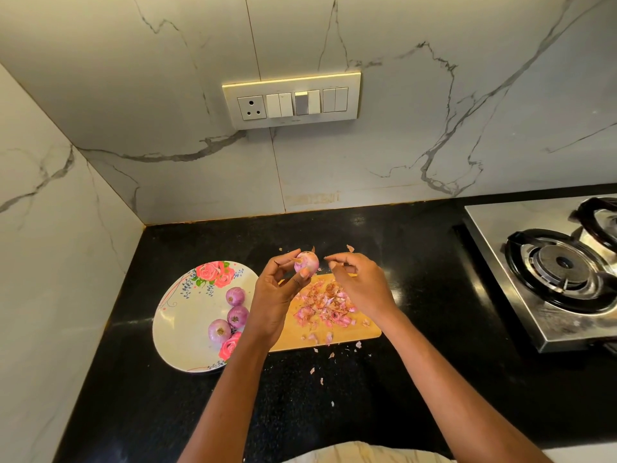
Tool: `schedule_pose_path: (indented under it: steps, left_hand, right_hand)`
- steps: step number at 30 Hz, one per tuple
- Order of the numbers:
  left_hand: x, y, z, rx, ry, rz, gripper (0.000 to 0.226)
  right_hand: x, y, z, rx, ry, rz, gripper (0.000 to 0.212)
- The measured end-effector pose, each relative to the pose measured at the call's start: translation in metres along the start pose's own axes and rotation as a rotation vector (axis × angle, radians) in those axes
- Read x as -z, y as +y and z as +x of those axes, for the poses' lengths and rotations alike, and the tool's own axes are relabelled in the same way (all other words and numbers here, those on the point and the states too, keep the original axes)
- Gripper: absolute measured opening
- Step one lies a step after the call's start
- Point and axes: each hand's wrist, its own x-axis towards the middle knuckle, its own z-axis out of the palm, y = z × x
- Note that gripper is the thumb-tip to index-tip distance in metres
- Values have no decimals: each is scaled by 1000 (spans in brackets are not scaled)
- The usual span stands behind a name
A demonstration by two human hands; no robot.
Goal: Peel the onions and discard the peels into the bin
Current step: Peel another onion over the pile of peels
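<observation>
Left of the cutting board sits the plate of three peeled onions, over the board the left hand grips the onion while the right hand pinches a peel scrap that'd probably flutter onto the bench, with the stove crowding the right and no bin visible.

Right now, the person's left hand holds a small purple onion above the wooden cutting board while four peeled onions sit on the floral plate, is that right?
Not quite: the head view shows three peeled onions on the floral plate, not four. The left hand does hold the small purple onion above the wooden cutting board.
</observation>
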Motion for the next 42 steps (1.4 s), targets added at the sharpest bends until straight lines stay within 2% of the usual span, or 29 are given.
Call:
schedule_pose_path:
  steps: [6, 11, 25, 33, 42]
  left_hand:
    - [2, 0, 0, -47, -26, 139, 44]
    - [2, 1, 1, -54, -29, 146, 42]
    - [2, 4, -4, 18, -74, 54, 43]
    - [5, 11, -3, -33, -77, 136, 44]
    - [7, 9, -4, -54, -129, 184, 43]
  right_hand:
    - [-3, -14, -2, 166, 18, 106, 19]
    - [-4, -15, -2, 270, 38, 35, 19]
    - [-8, -10, -3, 227, 87, 3, 15]
    - [-7, -12, -2, 152, -30, 150, 25]
    - [-3, -9, -4, 181, -12, 158, 17]
